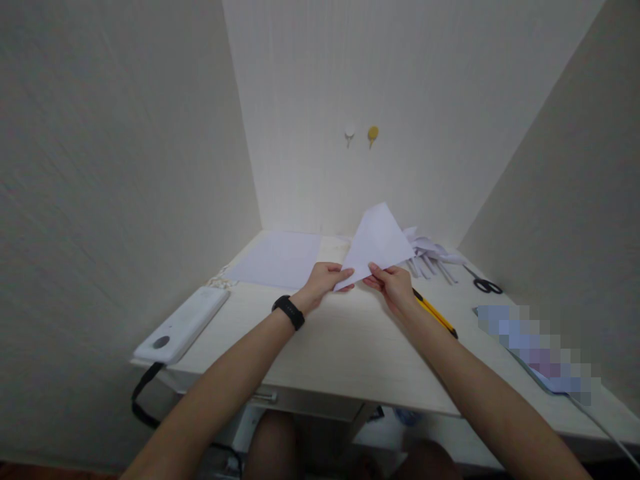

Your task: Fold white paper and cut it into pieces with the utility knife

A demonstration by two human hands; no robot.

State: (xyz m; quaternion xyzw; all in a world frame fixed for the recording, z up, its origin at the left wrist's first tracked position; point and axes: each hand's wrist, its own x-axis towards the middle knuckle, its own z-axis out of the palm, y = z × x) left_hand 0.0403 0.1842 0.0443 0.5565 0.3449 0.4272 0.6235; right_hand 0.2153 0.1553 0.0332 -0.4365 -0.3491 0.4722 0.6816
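A folded sheet of white paper point(380, 235) is held up above the desk, tilted away from me. My left hand point(327, 279) pinches its lower left corner, thumb on top and fingers beneath. Along the lower edge, my right hand point(393, 283) grips the same paper between thumb and fingers. Behind it to the right lie several white paper pieces point(430, 252), some rolled or folded into strips. A yellow and black utility knife point(436, 313) rests on the desk beside my right forearm, partly covered by it.
Flat white paper point(280, 257) lies at the back left of the desk point(325, 347). A white box-like device point(183, 327) with a black strap sits at the left edge. Black-handled scissors point(487, 285) and a blurred-out device with a cable point(535, 350) are on the right. Walls enclose three sides.
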